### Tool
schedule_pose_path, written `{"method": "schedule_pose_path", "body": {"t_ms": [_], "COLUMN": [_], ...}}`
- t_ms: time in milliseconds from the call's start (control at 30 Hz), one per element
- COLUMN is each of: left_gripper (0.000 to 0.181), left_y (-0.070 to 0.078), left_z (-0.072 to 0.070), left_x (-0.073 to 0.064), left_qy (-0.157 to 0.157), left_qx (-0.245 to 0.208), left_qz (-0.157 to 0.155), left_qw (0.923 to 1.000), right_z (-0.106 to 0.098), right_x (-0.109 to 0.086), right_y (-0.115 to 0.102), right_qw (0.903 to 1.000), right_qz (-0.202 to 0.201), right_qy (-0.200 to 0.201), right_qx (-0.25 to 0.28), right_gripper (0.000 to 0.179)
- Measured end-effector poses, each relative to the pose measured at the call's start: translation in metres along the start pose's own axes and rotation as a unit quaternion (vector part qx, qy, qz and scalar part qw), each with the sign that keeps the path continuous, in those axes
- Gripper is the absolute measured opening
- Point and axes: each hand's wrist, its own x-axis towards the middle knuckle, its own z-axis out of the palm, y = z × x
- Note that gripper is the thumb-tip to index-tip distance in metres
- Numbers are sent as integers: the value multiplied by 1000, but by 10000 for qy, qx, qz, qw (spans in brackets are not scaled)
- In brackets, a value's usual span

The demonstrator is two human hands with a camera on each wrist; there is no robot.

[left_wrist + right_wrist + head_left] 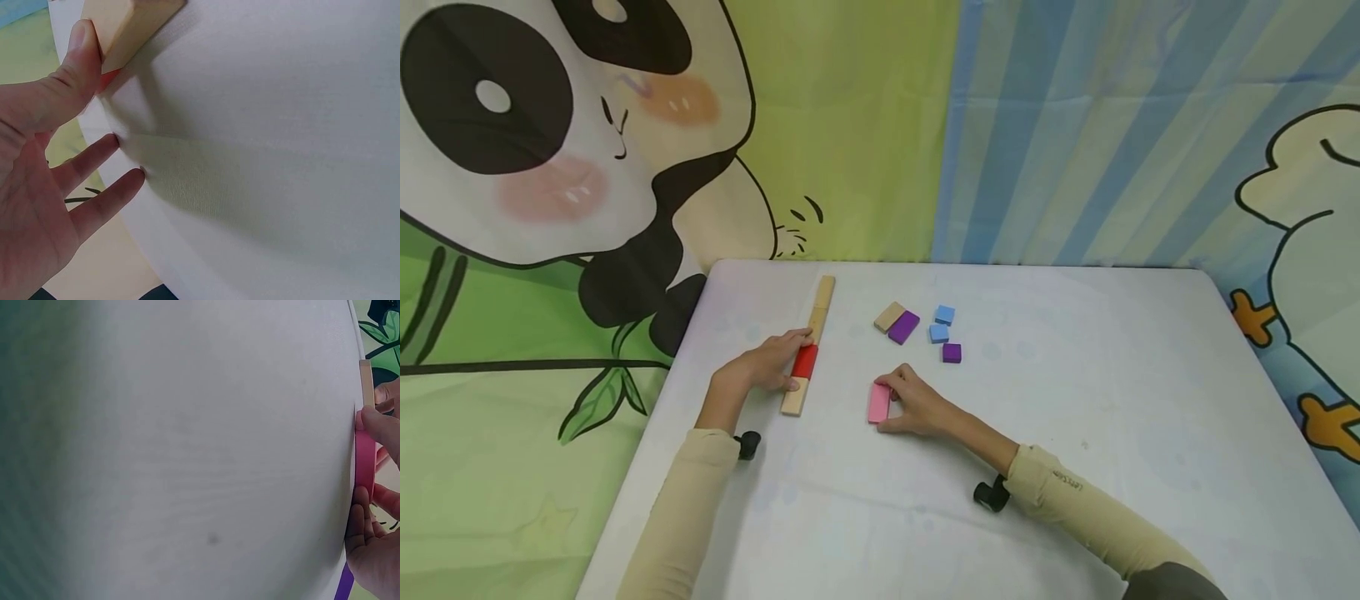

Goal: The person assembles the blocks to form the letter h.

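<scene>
My left hand (766, 360) rests against a line of wooden blocks at the table's left. The line has plain blocks (823, 292) at the far end, a red block (804, 362) in the middle and a plain block (793, 398) nearest me. In the left wrist view, the thumb presses the side of a plain block (128, 28), and two other fingers extend straight. My right hand (920, 402) pinches a pink block (878, 403) by its two ends, thumb at the near end. That block is at the tabletop, to the right of the line.
Beyond my right hand lie a plain block (889, 316) touching a purple block (904, 327), two small blue blocks (944, 315) and a small purple block (952, 353). The white table (1075, 375) ends at a printed curtain (850, 125) behind.
</scene>
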Motion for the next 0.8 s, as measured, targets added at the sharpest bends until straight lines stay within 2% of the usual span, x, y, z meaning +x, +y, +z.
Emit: {"method": "schedule_pose_path", "body": {"t_ms": [267,600,800], "left_gripper": [79,77,78], "left_y": [1,3,3], "left_z": [0,-3,1], "left_x": [0,1,0], "left_qy": [-12,64,8], "left_qx": [57,6,-71], "left_qz": [-2,76,-103], "left_qw": [10000,10000,9999], "right_z": [-1,-2,3], "right_x": [-1,0,-2], "right_y": [-1,1,2], "right_qw": [9999,9999,9998], "right_qz": [124,69,49], "right_qy": [-4,79,74], "right_qx": [109,65,163], "right_gripper": [70,70,68]}}
